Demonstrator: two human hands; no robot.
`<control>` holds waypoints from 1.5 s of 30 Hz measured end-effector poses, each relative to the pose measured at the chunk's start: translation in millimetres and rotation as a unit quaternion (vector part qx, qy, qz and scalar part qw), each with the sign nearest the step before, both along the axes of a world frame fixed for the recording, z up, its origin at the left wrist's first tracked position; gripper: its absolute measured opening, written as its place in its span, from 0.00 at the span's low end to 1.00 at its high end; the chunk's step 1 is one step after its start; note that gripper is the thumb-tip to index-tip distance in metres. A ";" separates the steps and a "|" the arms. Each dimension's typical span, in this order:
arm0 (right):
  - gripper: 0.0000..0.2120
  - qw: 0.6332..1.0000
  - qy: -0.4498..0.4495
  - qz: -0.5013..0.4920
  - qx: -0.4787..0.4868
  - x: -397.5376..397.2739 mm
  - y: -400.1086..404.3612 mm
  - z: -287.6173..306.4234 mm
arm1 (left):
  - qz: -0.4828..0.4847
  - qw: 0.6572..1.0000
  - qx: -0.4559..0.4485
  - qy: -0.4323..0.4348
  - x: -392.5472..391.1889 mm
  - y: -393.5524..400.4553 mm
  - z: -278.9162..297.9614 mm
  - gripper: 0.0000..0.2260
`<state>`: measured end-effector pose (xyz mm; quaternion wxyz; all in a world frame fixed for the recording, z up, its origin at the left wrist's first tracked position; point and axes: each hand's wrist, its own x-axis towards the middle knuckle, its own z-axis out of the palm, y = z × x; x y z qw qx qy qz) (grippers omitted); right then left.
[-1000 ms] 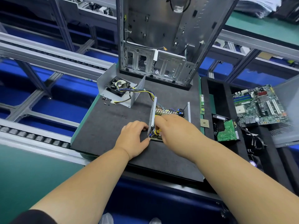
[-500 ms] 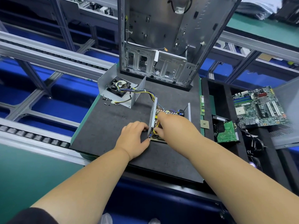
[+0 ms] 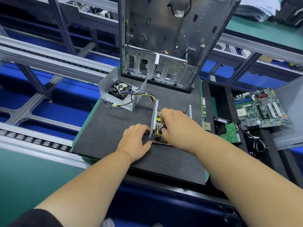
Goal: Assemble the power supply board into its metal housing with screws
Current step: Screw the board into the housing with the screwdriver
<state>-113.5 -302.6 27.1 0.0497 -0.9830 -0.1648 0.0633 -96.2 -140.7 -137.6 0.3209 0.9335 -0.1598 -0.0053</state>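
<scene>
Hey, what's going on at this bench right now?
A person is fitting a power supply board into its metal housing on a dark mat. The left hand steadies the housing's perforated wall while the right hand works a yellow-handled screwdriver at the near corner. Loose screws lie beside the fan cover behind.
</scene>
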 end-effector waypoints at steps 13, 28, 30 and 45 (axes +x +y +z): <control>0.25 0.981 -0.090 -0.058 -0.162 2.3 14.0 -13.8 | -0.002 1.000 -0.008 0.003 0.2 0.7 0.3 0.17; 0.11 0.995 -0.060 -0.008 -0.076 3.3 4.5 -7.3 | -0.004 1.000 0.000 0.003 1.0 0.0 1.3 0.16; 0.12 0.990 -0.073 -0.034 -0.117 3.7 5.7 -11.7 | -0.004 1.000 -0.001 0.004 1.0 0.1 1.6 0.16; 0.08 0.996 0.040 -0.073 0.013 -3.5 13.1 1.5 | -0.005 1.000 0.007 0.004 1.0 0.5 2.9 0.16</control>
